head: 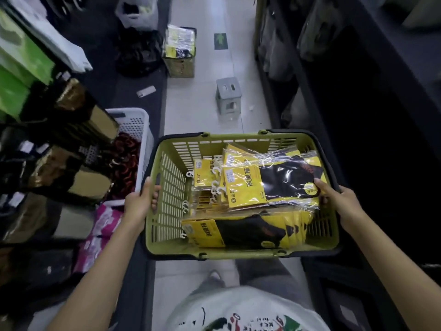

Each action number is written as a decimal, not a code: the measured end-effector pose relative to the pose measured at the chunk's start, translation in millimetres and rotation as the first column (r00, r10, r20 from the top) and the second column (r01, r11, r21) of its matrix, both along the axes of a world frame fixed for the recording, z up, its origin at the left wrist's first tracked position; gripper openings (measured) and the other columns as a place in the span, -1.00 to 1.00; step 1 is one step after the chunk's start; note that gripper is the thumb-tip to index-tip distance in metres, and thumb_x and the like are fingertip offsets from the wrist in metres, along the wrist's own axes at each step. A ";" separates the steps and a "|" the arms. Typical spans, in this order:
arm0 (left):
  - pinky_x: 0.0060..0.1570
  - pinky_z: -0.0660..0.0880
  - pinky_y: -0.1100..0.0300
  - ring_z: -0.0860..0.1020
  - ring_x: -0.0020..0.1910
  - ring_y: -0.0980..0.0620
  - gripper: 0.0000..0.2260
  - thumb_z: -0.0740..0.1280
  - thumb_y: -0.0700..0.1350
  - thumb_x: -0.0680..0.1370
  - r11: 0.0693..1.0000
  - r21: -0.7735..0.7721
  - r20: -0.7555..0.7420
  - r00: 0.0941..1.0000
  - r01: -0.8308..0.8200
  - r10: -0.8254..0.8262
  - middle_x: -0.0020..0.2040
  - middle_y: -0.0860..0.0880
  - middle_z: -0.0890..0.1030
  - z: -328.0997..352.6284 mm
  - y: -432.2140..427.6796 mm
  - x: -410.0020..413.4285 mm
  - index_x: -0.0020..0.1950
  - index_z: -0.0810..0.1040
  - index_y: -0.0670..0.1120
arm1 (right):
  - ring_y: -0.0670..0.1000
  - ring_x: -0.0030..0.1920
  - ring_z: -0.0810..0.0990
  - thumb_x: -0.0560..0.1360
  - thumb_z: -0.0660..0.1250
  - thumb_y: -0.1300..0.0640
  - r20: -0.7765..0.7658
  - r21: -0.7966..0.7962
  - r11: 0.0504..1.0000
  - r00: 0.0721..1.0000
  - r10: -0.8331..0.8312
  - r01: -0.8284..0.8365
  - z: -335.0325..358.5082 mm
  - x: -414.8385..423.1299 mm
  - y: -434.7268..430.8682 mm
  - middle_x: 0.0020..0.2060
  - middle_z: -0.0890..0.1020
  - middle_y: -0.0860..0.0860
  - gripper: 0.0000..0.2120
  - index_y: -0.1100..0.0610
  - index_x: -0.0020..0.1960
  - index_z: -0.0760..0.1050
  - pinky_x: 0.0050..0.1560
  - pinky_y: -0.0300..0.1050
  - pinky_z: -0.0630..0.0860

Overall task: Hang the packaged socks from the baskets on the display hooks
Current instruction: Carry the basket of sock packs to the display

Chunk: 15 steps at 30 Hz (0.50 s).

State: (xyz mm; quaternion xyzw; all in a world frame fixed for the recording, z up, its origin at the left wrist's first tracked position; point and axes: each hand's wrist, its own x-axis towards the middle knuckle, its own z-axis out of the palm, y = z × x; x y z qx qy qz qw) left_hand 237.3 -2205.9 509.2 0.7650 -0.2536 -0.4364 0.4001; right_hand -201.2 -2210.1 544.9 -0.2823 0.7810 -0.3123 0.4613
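Note:
A green plastic basket [167,187] is held up in front of me above the aisle floor. Inside lie several packaged socks [248,185], yellow cards with black socks in clear wrap, with white hangers pointing left. My left hand [140,201] grips the basket's left rim, fingers curled over the edge. My right hand [334,199] grips the right rim, fingertips touching the top pack. A second green basket [181,65] with more yellow packs stands on the floor further up the aisle. The display hooks are hidden among blurred goods at the left.
A white basket [136,125] with dark red items stands on the floor at the left, pink packs [105,225] below it. A small grey stool [228,96] sits mid-aisle. Dark shelving [358,115] runs along the right. A white bag [138,13] lies at the far end.

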 end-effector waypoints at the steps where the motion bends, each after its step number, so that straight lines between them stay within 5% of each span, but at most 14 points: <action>1: -0.53 0.39 0.37 0.42 -0.51 0.15 -0.61 0.21 0.18 0.57 1.000 -0.001 -0.003 1.000 -0.003 0.003 -0.38 0.02 0.51 -1.8 -29.4 -2.4 -0.19 0.63 -0.08 | 0.08 -0.12 0.61 0.11 0.46 -0.38 0.005 0.004 1.000 1.000 -0.004 0.004 -3.2 -1.2 -29.1 -0.10 0.66 0.10 -0.12 0.21 0.21 0.50 -0.11 -0.07 0.50; 6: -0.60 0.35 0.41 0.40 -0.63 0.24 -0.62 0.20 0.14 0.59 0.998 0.002 0.011 0.998 -0.067 0.067 -0.38 -0.02 0.48 -12.6 -168.9 -14.2 -0.19 0.61 -0.10 | -0.06 -0.34 0.59 0.24 0.49 -0.23 0.029 -0.006 1.000 0.999 0.021 -0.020 -14.6 -6.3 -193.1 -0.38 0.64 -0.05 -0.61 0.06 -0.18 0.55 -0.36 -0.18 0.47; 9: -0.57 0.37 0.40 0.42 -0.56 0.18 -0.60 0.19 0.15 0.59 0.994 -0.006 0.002 0.994 -0.108 0.108 -0.38 -0.02 0.46 -7.8 -239.1 -15.2 -0.15 0.61 -0.13 | -0.12 -0.44 0.52 0.34 0.48 -0.14 0.034 -0.007 0.998 0.997 0.065 -0.065 -6.5 -4.3 -288.1 -0.47 0.58 -0.10 -0.71 0.04 -0.25 0.47 -0.46 -0.29 0.43; 13: -0.49 0.40 0.33 0.43 -0.51 0.13 -0.58 0.18 0.19 0.58 0.987 -0.001 0.029 0.987 -0.160 0.160 -0.38 -0.02 0.47 -2.0 -327.5 -2.9 -0.14 0.62 -0.12 | -0.01 -0.31 0.50 0.39 0.47 -0.07 0.060 -0.038 0.992 0.991 0.121 -0.119 8.6 10.4 -403.9 -0.21 0.64 0.08 -0.55 0.23 0.09 0.49 -0.11 -0.04 0.52; 15: -0.56 0.39 0.38 0.42 -0.59 0.22 -0.59 0.18 0.18 0.59 0.982 -0.010 0.053 0.981 -0.188 0.189 -0.38 -0.02 0.48 -3.4 -371.6 8.7 -0.18 0.62 -0.09 | -0.04 -0.35 0.49 0.41 0.46 -0.05 0.067 -0.052 0.989 0.988 0.139 -0.136 8.9 22.6 -459.0 -0.23 0.64 0.08 -0.44 0.29 0.21 0.40 -0.11 -0.05 0.52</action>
